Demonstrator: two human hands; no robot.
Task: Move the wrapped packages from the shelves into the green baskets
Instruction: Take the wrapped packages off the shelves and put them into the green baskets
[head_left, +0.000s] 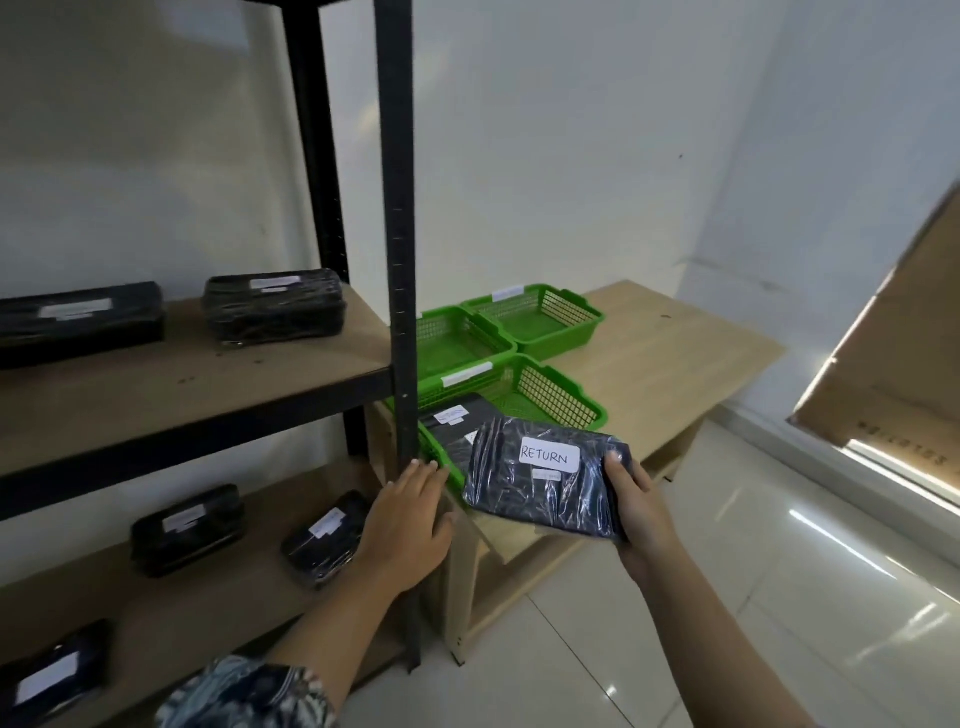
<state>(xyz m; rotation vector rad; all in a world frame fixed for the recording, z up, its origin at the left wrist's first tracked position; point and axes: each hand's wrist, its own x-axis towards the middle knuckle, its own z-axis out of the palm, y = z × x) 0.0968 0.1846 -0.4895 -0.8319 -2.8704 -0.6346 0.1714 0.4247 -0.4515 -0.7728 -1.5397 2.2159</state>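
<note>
Mid-carry: right hand (636, 506) grips the package (540, 488) at the near green basket (453, 477), left hand (410, 514) straight-fingered, empty; next, lower and release.

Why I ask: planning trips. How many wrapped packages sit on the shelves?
5 wrapped packages: two on the upper shelf, three on the lower shelf; others may lie beyond the frame.
</note>
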